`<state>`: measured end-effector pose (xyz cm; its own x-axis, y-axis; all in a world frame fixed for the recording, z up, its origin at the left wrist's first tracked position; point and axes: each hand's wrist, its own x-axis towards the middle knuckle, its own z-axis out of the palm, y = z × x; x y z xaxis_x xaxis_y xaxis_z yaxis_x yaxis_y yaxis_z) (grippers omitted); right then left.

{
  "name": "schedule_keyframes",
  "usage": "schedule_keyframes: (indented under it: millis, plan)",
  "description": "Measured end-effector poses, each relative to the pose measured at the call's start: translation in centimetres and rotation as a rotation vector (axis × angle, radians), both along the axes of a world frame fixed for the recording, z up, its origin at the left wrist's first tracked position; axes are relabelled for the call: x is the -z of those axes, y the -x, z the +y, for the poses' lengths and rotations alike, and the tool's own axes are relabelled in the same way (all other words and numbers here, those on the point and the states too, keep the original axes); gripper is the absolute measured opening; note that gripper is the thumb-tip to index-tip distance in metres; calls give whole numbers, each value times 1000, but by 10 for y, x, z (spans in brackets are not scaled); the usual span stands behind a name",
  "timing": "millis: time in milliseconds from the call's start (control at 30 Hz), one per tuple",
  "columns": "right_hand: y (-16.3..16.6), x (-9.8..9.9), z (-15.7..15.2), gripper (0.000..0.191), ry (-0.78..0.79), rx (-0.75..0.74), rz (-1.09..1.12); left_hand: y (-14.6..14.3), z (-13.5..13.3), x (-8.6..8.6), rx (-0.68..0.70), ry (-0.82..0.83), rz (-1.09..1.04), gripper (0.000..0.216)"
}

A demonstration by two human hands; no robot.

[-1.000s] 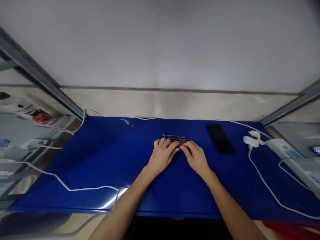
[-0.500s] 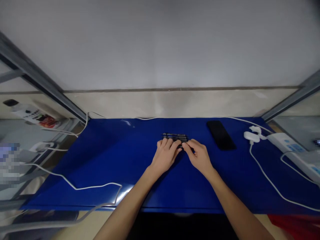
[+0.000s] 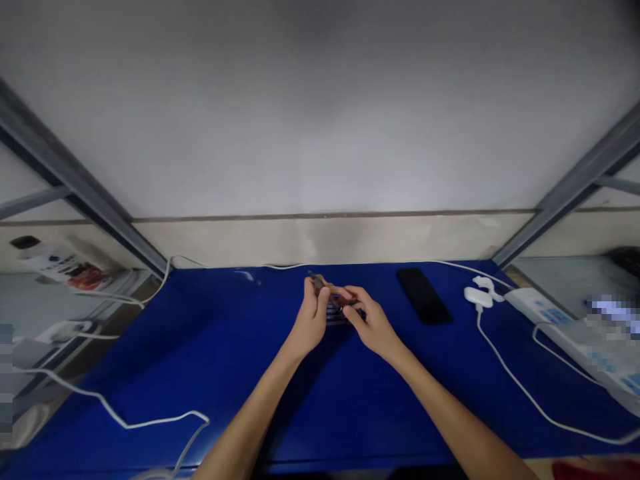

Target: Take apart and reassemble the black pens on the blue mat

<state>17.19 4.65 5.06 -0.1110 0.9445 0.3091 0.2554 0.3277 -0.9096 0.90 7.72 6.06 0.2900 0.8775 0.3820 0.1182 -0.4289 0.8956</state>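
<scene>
Over the blue mat, my left hand and my right hand meet at the middle. Together they pinch a dark pen, raised and tilted with its tip pointing up and left. My left fingers close round its upper part, and my right fingers grip its lower end. Under my hands a few more dark pens lie side by side on the mat, partly hidden.
A black phone lies on the mat to the right. Beyond it are a white charger, its cable and a white power strip. Another white cable loops over the mat's front left. A pale wall rises behind.
Both hands had rested on the row of pens on the mat. Now they have lifted one pen off it and tilted it. The camera has tipped upward.
</scene>
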Motion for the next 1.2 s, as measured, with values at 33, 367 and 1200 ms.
schedule_keyframes:
  millis: [33, 367, 1200]
  plan:
    - [1, -3, 5, 37, 33, -48, 34, 0, 4, -1, 7, 17, -51, 18]
    - [-12, 5, 16, 17, 71, -36, 6, 9, 19, 29, -10, 343, -347, 26]
    - [-39, 16, 24, 21, 280, 40, 408, 14, 11, 25, 92, 295, 139, 31]
